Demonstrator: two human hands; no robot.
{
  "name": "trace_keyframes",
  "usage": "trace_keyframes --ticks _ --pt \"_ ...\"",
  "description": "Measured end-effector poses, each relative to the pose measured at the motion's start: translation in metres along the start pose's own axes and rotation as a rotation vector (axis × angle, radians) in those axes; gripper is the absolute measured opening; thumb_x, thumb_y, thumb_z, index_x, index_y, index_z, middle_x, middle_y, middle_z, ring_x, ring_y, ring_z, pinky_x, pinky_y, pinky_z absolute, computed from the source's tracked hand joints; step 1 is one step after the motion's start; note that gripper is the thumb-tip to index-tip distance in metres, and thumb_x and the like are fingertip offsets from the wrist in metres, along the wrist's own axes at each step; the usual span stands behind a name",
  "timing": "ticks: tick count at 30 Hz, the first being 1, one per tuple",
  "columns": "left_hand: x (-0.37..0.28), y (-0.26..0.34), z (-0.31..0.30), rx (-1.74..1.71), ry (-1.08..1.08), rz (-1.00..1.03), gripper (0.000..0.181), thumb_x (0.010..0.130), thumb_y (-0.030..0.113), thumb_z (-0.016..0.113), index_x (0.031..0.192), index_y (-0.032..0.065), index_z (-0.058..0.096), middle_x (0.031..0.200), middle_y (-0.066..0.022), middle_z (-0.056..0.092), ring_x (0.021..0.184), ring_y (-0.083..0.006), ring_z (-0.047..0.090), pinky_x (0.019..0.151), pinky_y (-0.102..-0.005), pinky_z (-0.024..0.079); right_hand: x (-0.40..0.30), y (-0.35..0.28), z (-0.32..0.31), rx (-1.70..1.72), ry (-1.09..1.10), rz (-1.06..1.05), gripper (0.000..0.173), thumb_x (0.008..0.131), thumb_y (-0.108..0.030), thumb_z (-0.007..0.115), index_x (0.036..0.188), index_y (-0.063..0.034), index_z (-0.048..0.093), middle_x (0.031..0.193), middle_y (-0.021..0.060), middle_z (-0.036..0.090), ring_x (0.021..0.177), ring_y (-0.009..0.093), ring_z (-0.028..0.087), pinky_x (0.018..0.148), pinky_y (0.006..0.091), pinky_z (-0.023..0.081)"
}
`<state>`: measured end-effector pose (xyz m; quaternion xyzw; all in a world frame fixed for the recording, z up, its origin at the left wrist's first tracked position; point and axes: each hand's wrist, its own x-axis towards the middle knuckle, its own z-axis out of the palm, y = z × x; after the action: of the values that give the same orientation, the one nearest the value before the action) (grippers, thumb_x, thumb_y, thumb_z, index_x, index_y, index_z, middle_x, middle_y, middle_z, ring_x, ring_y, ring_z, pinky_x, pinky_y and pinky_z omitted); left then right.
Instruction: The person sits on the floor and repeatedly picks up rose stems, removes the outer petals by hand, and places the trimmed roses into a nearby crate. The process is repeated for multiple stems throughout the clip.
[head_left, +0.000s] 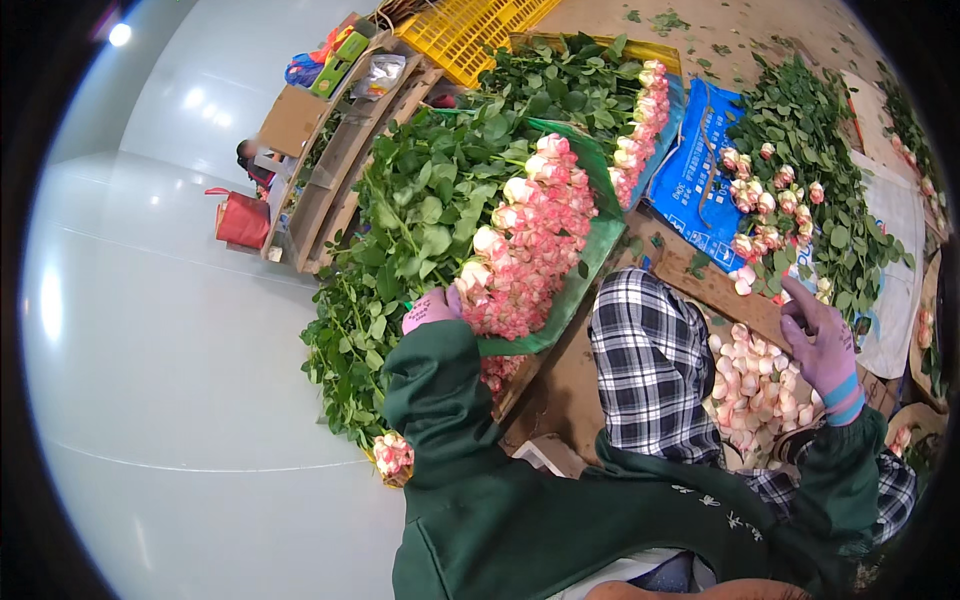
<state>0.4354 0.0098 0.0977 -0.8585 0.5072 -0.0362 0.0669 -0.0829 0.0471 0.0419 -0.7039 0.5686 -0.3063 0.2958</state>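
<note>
My left hand (431, 310), in a pink-purple glove, rests at the near edge of a large pile of leafy rose stems (427, 217). A pale rose head (474, 277) is just beyond its thumb; its fingers are largely hidden, so I cannot tell whether they grip a stem. The pile's pink-and-white rose heads (536, 255) lie along green sheeting (600, 259). To the right, my gloved right hand (821, 341) hangs with its index finger extended and nothing visible in it. Loose petals (757, 390) lie heaped below it. Looser roses (772, 199) lie beyond it, near a blue printed sack (697, 165).
A wooden board (720, 289) runs between my knees and the sack. Farther off are another rose bundle (641, 127), a yellow plastic crate (480, 34) and a wooden rack (352, 142) with a cardboard box (289, 120). A person (259, 169) is behind the rack, beside a red bag (244, 217).
</note>
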Motion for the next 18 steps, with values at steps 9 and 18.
trace_keyframes --ticks 9,18 --pt "-0.015 0.058 -0.053 -0.052 0.233 0.057 0.039 0.098 0.034 0.051 0.120 0.0035 0.062 0.100 -0.0225 0.069 0.093 -0.0366 0.067 0.081 -0.0441 0.052 -0.024 0.188 -0.018 -0.014 0.300 0.222 0.044 0.094 -0.023 0.060 0.134 -0.0068 0.053 0.078 0.0066 0.062 0.065 0.015 0.056 0.064 0.0306 0.047" --pt "-0.168 0.340 -0.033 -1.284 -0.275 1.237 0.035 0.099 0.014 0.051 0.128 -0.0048 0.057 0.105 -0.0171 0.070 0.095 -0.0245 0.068 0.084 -0.0378 0.053 -0.071 0.381 -0.023 0.745 0.666 1.066 0.052 0.094 -0.034 0.062 0.135 -0.0049 0.052 0.094 0.0073 0.068 0.057 0.015 0.062 0.044 0.0271 0.043"
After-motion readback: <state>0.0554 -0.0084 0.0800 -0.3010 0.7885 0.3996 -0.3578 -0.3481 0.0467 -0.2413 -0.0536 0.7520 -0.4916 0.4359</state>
